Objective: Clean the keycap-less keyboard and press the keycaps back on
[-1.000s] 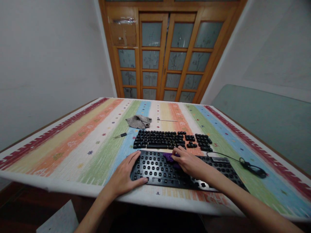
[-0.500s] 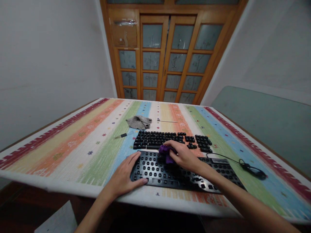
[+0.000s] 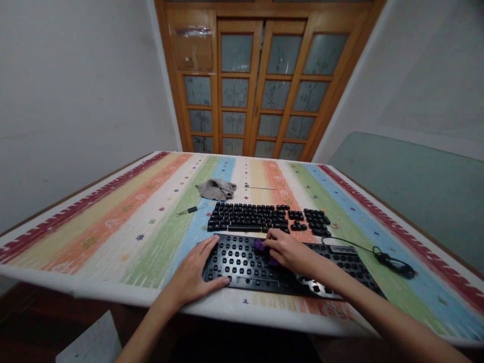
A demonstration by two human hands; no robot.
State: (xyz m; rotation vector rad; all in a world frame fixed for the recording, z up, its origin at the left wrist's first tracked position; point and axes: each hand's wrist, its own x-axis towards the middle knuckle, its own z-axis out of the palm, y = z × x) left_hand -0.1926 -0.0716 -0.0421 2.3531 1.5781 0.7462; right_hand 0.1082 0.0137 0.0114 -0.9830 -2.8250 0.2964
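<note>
A black keyboard base stripped of its keycaps lies near the table's front edge. My left hand steadies its left end, thumb at the front edge and fingers at the back corner. Bunched in the closed fingers of my right hand is a purple cloth, pressed to the middle of the base. My right hand and forearm hide part of the board beneath. Just behind the base, the loose black keycaps are laid out in keyboard order.
Behind the keycaps lies a crumpled grey cloth. A thin rod-like tool rests to its right, and a small puller with a black middle to the left. The keyboard's cable is bundled at the right on the striped tablecloth.
My right hand has moved a little to the right and nearer to me, wiping the purple cloth along the base. My left hand has stayed in place.
</note>
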